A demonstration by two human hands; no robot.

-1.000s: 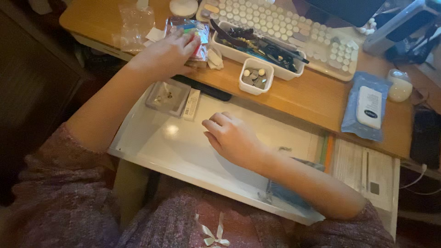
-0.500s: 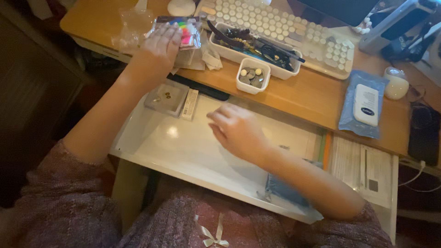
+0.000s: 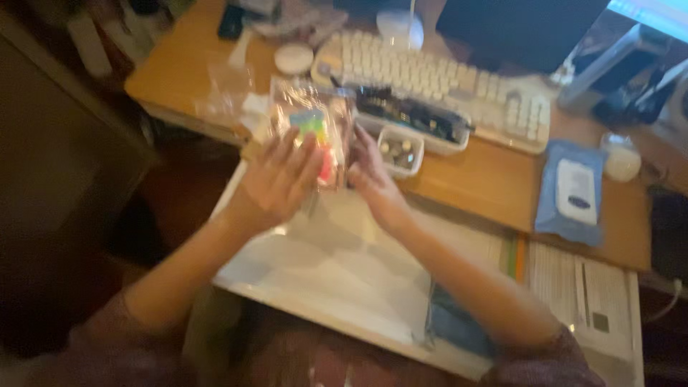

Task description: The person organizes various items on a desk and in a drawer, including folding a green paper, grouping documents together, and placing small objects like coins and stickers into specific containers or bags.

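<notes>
On the cluttered wooden desk (image 3: 494, 193), mid-frame, a clear crinkly packet of bright coloured pieces (image 3: 315, 132) is grasped by the left hand (image 3: 276, 183) and right hand (image 3: 369, 175); if tilted, contents could be spilled.

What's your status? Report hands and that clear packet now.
Both hands, left and right, grip clear packet with bright contents. Held above white tray. Small bead tub beside right hand.

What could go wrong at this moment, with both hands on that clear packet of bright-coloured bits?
The left hand and right hand hold the clear packet just above a small open tray of round pieces; a slip could knock or spill it. If the packet opens abruptly, its bright contents might scatter over the white board or off the desk edge. The picture is blurred, so the grip itself is unclear.
</notes>
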